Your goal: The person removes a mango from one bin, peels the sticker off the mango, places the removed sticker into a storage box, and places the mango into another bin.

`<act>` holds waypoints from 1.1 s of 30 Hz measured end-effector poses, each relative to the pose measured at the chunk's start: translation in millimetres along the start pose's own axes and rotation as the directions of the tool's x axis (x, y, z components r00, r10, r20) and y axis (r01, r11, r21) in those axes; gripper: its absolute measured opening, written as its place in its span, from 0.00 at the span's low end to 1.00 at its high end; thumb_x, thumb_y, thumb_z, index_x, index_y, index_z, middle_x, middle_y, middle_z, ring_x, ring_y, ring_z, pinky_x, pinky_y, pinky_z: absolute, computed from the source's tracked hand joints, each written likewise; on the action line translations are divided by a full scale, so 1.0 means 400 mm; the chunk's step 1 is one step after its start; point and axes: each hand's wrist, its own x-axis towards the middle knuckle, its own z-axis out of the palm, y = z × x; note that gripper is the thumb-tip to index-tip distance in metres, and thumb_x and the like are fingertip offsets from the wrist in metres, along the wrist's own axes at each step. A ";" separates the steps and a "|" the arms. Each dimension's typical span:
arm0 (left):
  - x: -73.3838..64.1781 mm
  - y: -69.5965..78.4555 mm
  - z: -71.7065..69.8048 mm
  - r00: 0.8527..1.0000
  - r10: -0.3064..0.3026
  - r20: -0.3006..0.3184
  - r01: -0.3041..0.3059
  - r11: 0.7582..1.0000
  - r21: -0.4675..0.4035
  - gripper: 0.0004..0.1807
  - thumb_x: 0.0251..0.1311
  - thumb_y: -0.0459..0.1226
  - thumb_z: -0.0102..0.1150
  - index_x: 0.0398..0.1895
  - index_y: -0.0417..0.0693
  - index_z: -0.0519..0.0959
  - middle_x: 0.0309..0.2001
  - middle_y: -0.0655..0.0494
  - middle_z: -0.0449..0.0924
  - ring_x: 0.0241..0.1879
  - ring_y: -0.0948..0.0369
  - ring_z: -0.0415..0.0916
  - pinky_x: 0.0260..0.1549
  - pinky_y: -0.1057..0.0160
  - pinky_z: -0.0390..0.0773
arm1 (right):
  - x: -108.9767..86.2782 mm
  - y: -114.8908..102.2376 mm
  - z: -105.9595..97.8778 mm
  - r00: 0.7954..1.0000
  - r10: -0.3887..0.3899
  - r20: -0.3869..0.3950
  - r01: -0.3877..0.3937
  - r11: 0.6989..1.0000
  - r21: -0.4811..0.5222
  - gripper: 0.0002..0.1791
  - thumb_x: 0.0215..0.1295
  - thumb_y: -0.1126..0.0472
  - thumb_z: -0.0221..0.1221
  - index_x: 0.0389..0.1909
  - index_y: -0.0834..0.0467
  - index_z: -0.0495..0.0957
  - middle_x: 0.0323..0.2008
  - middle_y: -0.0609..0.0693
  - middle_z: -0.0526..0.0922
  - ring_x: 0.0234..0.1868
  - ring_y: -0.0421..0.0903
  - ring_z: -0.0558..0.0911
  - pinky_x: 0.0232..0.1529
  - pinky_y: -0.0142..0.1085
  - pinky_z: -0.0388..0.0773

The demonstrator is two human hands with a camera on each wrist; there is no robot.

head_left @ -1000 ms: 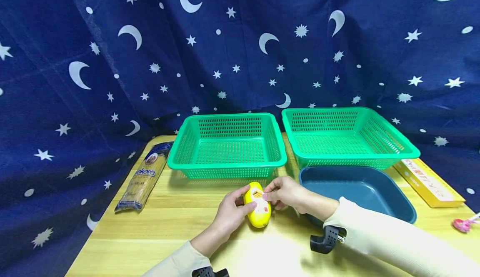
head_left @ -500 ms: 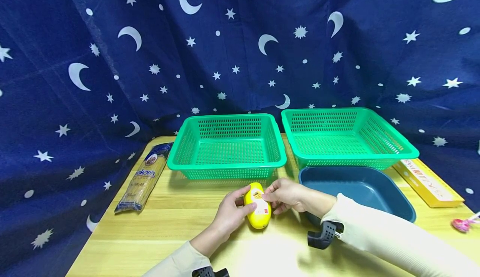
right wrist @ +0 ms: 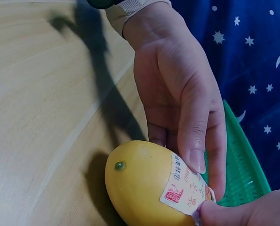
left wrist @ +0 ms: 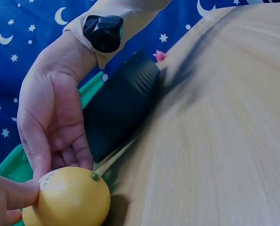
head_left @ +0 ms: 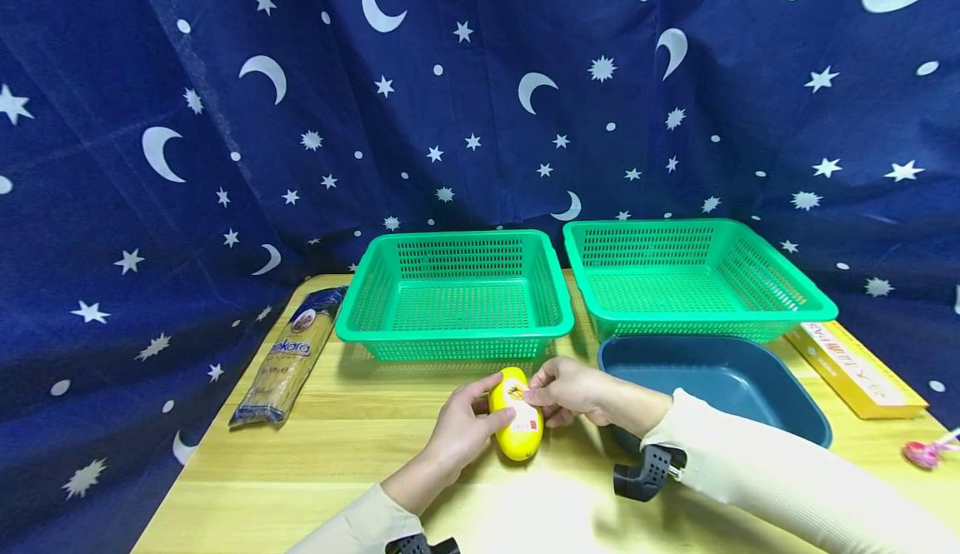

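Note:
A yellow mango point(head_left: 517, 447) with a green stem nub point(right wrist: 120, 165) lies on the table, bearing a white printed label point(right wrist: 180, 186). My left hand point(head_left: 459, 422) grips it from the left, thumb across the label's edge and fingers at the far side. From the right, my right hand point(head_left: 576, 389) pinches the label's upper end between thumb and fingertips. In the right wrist view, the right thumb point(right wrist: 229, 214) sits right at the label's edge, which looks slightly lifted there. The left wrist view shows mostly the mango's stem end point(left wrist: 78, 197).
Two green baskets point(head_left: 453, 347) point(head_left: 697, 321) stand at the back. A dark blue basin point(head_left: 705, 362) sits beneath the right forearm. A pack of noodles point(head_left: 288, 362) lies at left; a yellow box point(head_left: 862, 371) and a pink lollipop point(head_left: 921, 454) are at right.
Both hands stay at the mango in nearly the same place. The label's upper end looks more raised and creased under the right fingertips than before.

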 end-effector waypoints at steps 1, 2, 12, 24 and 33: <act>0.000 0.001 0.000 1.000 0.001 -0.001 -0.001 1.000 0.001 0.30 0.56 0.35 0.68 0.65 0.48 0.74 0.61 0.40 0.71 0.52 0.52 0.77 0.45 0.60 0.82 | -0.001 0.000 0.000 1.000 0.006 0.002 -0.006 1.000 -0.005 0.05 0.69 0.65 0.58 0.38 0.65 0.73 0.29 0.52 0.79 0.28 0.43 0.78 0.29 0.32 0.82; 0.000 0.001 0.001 1.000 0.001 -0.001 -0.001 1.000 0.002 0.30 0.56 0.35 0.68 0.65 0.48 0.74 0.61 0.40 0.71 0.52 0.52 0.77 0.45 0.59 0.82 | -0.002 0.000 -0.001 1.000 0.012 0.005 -0.012 1.000 -0.012 0.05 0.69 0.65 0.58 0.38 0.64 0.73 0.29 0.52 0.79 0.28 0.43 0.77 0.30 0.32 0.82; 0.002 -0.003 0.000 1.000 -0.015 0.018 0.015 1.000 0.025 0.30 0.57 0.36 0.68 0.65 0.49 0.74 0.61 0.40 0.70 0.52 0.52 0.76 0.46 0.58 0.82 | -0.002 0.002 -0.002 1.000 0.001 -0.005 -0.001 1.000 -0.014 0.07 0.67 0.64 0.60 0.36 0.64 0.73 0.29 0.52 0.77 0.29 0.44 0.77 0.32 0.34 0.82; 0.005 0.006 -0.003 1.000 0.000 0.018 0.000 0.999 0.040 0.31 0.56 0.36 0.68 0.65 0.46 0.73 0.56 0.41 0.76 0.49 0.54 0.77 0.45 0.59 0.82 | -0.010 -0.002 0.014 0.991 -0.083 -0.101 0.081 0.996 -0.032 0.03 0.66 0.70 0.59 0.32 0.66 0.76 0.33 0.53 0.78 0.33 0.45 0.78 0.40 0.40 0.83; 0.012 0.002 -0.007 0.999 -0.024 0.033 0.023 0.999 0.024 0.32 0.57 0.36 0.67 0.67 0.43 0.72 0.58 0.41 0.77 0.51 0.53 0.77 0.46 0.58 0.82 | -0.013 -0.007 0.015 0.961 -0.225 -0.161 0.223 0.974 -0.030 0.05 0.61 0.70 0.63 0.33 0.65 0.76 0.30 0.51 0.77 0.32 0.43 0.74 0.36 0.35 0.77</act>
